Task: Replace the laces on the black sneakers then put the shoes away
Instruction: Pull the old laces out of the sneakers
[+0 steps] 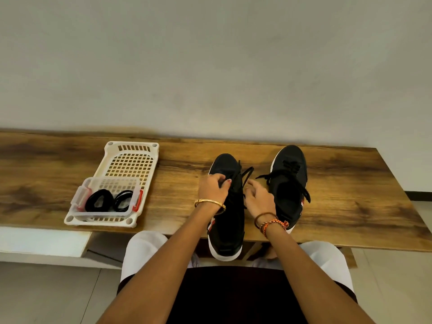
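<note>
Now — clear tub (79, 199) in white basket (131, 157): coiled black laces (99, 201) | both hands pinch near sneaker's lace (236, 181)

1. My left wrist: gold bangle (209, 203).
2. My right wrist: thin brown band (265, 216), braided orange thread bracelet (274, 224).
3. Arms bare, no sleeves in view.
4. Dark top (236, 298); white trousers (140, 251) on my knees.

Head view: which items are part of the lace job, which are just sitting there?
In the job:
- left sneaker, both hands on its laces
- right sneaker, laces loose
- left hand
- right hand
- coiled black laces in clear box

Lying about:
- white basket tray
- wooden table
</note>
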